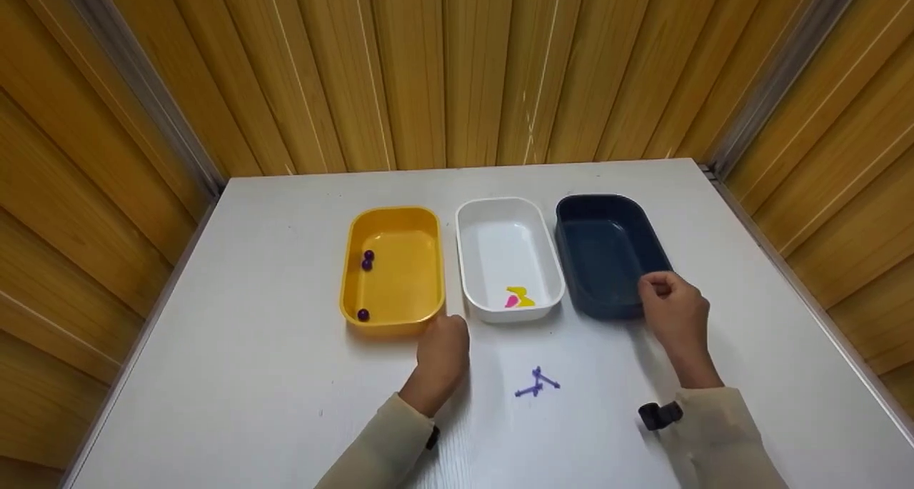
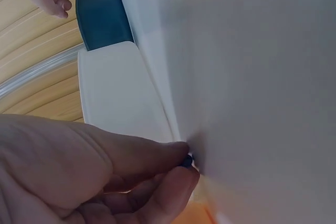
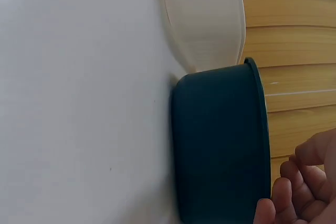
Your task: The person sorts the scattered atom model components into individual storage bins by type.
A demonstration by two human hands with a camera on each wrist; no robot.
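Observation:
My left hand is low at the front right corner of the yellow tray. Between its thumb and index finger it pinches a small dark round bead, close to the white tabletop. Three dark purple beads lie inside the yellow tray. My right hand hovers by the front right rim of the dark blue tray, fingers loosely curled, with nothing visible in them. On the table between the hands lie several thin purple sticks with knobbed ends.
A white tray stands between the yellow and dark blue ones, holding yellow pieces and a pink piece at its near end. Wood-patterned walls enclose the white table at the back and sides.

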